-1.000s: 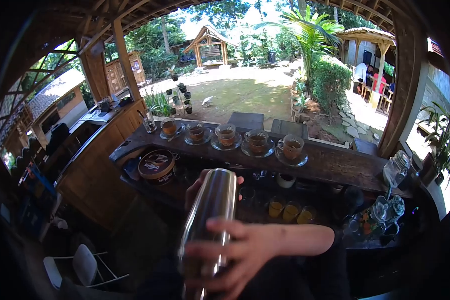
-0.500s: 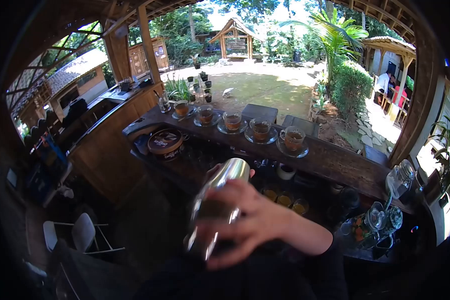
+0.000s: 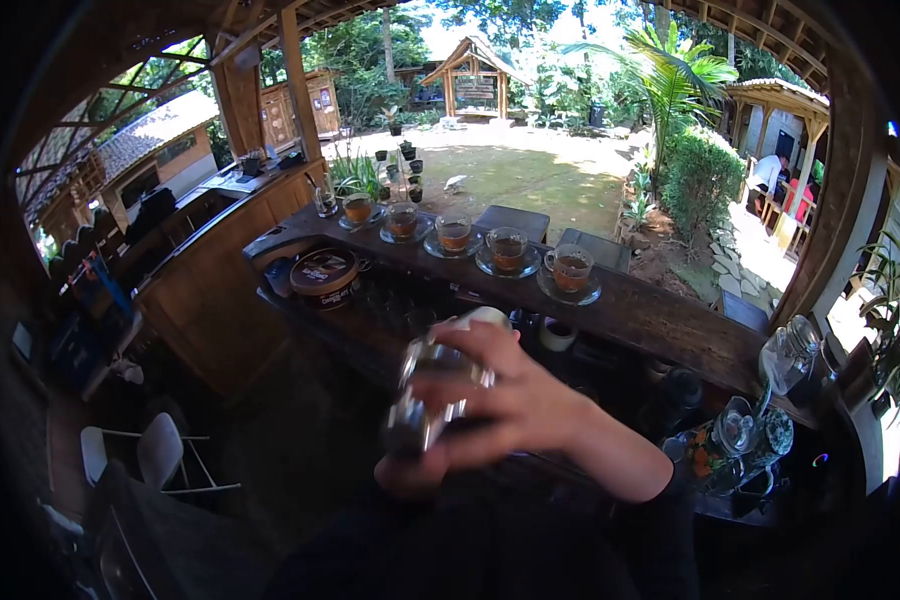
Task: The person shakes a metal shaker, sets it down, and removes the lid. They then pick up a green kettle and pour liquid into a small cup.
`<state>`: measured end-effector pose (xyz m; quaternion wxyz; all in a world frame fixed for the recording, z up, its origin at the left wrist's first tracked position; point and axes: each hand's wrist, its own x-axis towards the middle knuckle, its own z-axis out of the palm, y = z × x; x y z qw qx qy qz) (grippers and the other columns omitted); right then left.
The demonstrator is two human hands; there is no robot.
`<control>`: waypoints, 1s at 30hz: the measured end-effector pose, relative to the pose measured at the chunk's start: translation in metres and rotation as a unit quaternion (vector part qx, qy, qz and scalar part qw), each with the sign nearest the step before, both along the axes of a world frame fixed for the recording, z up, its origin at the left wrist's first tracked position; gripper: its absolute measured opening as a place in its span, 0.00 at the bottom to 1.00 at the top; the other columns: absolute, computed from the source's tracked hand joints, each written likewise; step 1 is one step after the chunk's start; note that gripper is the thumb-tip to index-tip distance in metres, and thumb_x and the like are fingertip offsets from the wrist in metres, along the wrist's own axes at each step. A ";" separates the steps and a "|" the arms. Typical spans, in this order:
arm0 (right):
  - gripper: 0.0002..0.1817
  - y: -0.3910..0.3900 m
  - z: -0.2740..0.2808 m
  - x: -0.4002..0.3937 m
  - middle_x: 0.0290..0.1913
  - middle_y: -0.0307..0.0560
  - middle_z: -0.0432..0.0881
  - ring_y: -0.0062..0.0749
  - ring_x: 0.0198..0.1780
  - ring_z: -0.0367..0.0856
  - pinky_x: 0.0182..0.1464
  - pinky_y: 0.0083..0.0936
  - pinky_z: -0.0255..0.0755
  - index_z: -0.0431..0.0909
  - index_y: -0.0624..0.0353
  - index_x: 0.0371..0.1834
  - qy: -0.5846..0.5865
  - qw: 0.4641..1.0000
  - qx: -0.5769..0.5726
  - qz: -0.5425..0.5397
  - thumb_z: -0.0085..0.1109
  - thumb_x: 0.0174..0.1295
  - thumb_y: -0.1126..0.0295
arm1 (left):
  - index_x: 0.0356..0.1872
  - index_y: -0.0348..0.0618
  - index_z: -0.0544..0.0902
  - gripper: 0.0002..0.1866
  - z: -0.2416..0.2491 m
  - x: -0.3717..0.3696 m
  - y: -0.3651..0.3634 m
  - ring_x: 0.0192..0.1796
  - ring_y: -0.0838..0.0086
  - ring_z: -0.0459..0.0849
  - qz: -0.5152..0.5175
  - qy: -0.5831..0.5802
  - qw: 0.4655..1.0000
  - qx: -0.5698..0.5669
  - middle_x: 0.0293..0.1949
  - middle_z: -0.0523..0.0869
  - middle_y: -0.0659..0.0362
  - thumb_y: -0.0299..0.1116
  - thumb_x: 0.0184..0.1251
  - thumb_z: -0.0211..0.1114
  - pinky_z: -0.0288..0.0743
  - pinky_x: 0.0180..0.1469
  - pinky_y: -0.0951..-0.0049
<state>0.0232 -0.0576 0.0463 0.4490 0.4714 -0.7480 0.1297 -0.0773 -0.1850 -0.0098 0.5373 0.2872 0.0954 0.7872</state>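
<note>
In the head view, the main risk, as I judge it, is that the shiny silver cylindrical metal shaker (image 3: pixel 425 362) slips, because its wall looks smooth and it is held tilted, in the air, on the person's side of the long dark brown wooden counter (image 3: pixel 685 345). The right hand (image 3: pixel 505 392) is clamped around the side of this shaker, with the back of the hand turned up. The left hand I cannot clearly make out, so I cannot tell if it also supports the metal. If the grip fails, the shaker could drop in front of the counter; if its closure is loose, some liquid could leak out, although what is inside does not show. A wide swing could also reach the five clear glass cups with orange-brown drink (image 3: pixel 453 236), which stand on saucers in a row on top of the counter, near its far edge. About the look of the shaker: its metal carries bright, mirror-like streaks, its end toward the counter appears whitish, and the end toward the person is darker. The fingers cover much of its middle, and blur hides the finer details.
</note>
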 end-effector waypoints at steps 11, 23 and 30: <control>0.32 -0.040 0.008 0.015 0.59 0.29 0.71 0.50 0.60 0.71 0.62 0.63 0.53 0.69 0.25 0.56 0.102 0.991 0.075 0.042 0.69 0.45 0.64 | 0.67 0.45 0.60 0.35 0.013 -0.031 0.008 0.56 0.52 0.76 -0.018 0.050 0.994 0.094 0.58 0.73 0.42 0.56 0.66 0.49 0.75 0.53 0.47; 0.22 -0.061 0.027 -0.056 0.58 0.35 0.72 0.50 0.63 0.67 0.65 0.55 0.55 0.74 0.39 0.51 0.107 0.987 0.120 0.007 0.62 0.50 0.68 | 0.57 0.41 0.67 0.26 0.026 -0.097 -0.004 0.59 0.53 0.73 0.128 0.149 0.966 0.170 0.55 0.73 0.40 0.52 0.71 0.45 0.74 0.55 0.55; 0.33 -0.015 0.005 -0.167 0.61 0.45 0.69 0.56 0.62 0.66 0.59 0.50 0.63 0.69 0.36 0.57 -0.073 0.992 -0.090 -0.050 0.69 0.44 0.67 | 0.56 0.47 0.69 0.25 0.014 -0.146 -0.022 0.58 0.48 0.73 -0.140 -0.152 0.978 0.025 0.56 0.72 0.44 0.54 0.68 0.51 0.75 0.53 0.50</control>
